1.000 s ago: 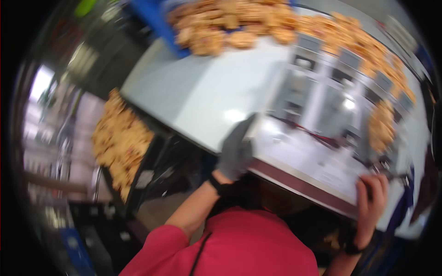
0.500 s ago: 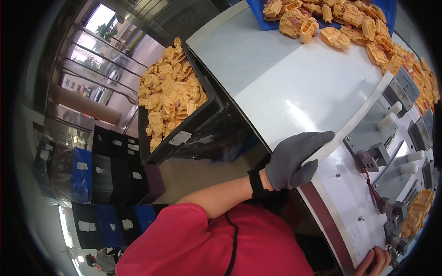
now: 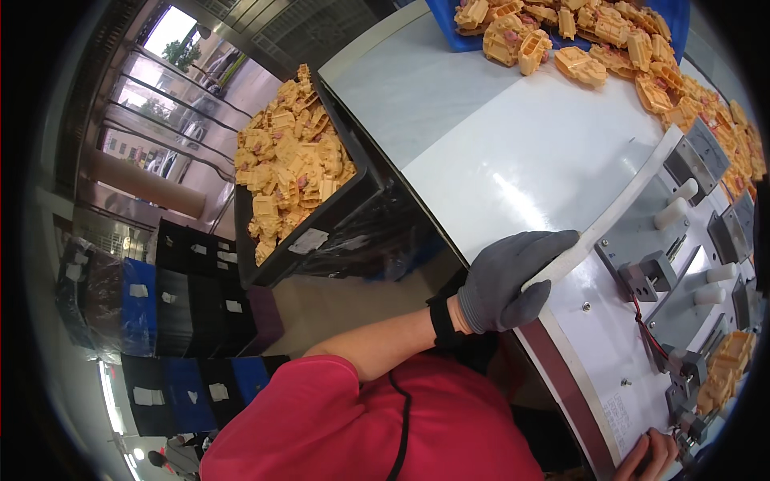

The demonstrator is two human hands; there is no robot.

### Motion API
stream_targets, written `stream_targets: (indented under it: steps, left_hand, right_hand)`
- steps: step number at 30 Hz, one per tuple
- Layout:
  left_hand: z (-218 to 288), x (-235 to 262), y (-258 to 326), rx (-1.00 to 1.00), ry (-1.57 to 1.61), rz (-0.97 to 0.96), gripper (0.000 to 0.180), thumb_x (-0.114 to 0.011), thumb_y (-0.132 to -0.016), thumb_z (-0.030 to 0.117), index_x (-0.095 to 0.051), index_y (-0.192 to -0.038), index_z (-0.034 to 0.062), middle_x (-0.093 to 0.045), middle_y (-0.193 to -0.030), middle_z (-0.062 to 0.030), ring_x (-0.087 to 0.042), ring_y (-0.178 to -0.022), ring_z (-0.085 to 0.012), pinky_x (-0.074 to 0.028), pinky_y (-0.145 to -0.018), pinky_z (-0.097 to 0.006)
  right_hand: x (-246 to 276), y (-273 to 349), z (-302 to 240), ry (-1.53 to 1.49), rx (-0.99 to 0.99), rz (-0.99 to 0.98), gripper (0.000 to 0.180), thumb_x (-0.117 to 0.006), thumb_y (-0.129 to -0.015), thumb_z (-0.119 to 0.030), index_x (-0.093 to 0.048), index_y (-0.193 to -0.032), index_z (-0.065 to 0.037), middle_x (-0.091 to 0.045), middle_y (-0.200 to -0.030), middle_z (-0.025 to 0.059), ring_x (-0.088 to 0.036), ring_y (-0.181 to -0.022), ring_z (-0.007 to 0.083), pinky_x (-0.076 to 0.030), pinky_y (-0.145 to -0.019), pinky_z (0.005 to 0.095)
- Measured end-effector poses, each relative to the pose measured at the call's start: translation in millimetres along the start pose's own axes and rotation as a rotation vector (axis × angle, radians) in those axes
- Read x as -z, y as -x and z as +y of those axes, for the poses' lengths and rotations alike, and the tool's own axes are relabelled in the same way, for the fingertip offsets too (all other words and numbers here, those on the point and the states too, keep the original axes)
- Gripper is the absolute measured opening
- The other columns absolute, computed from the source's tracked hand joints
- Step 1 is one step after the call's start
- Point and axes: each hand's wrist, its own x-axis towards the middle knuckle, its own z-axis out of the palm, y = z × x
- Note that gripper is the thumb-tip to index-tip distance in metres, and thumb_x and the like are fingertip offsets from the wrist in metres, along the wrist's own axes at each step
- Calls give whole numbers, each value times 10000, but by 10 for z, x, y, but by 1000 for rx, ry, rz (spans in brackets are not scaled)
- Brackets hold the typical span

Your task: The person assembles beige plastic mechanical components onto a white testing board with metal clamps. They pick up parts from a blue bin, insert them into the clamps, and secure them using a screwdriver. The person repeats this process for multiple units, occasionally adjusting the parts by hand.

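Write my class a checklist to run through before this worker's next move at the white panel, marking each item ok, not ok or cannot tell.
1. Grey-gloved left hand grips the edge of the flat white panel: ok.
2. Right hand gloved likewise: not ok, its fingers are bare.
3. Right hand fully visible: not ok, the picture's lower edge cuts it.
4. Ribbed orange plastic part firmly seated: cannot tell.
5. Thin red-and-black wires securely connected: cannot tell.

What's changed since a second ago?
The view swung left: the white board and gloved left hand now appear farther right in the picture. No grab or release shows. Left hand still at the board's corner, right hand at its front edge, orange part still on it.
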Motion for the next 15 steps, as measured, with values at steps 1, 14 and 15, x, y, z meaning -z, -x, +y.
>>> stream_targets:
  steps: [1,14,15]
  left_hand:
    - [5,2,-1,0,3,0,516,-520,-884,206,-521,-1358,2,-629,-1215,-212,-631,-1027,-396,-520,-895,-426]
    - [18,3,-9,0,-18,2,599,-487,-762,123,-528,-1340,-29,-646,-1166,-232,-663,-985,-374,-528,-883,-392]
    - [19,2,-10,0,-16,3,615,-488,-743,109,-529,-1341,-24,-645,-1169,-231,-663,-986,-372,-528,-882,-390]
  right_hand:
    - [5,-9,-7,7,5,0,98,-736,-879,-54,-681,-932,6,-658,-902,125,-629,-824,225,-571,-752,320]
    - [-5,-26,-36,5,19,17,97,-731,-888,-77,-695,-935,0,-660,-889,115,-615,-804,232,-556,-739,334]
    - [-6,-31,-38,6,28,19,98,-730,-890,-79,-696,-938,-2,-659,-890,115,-614,-805,230,-555,-738,332]
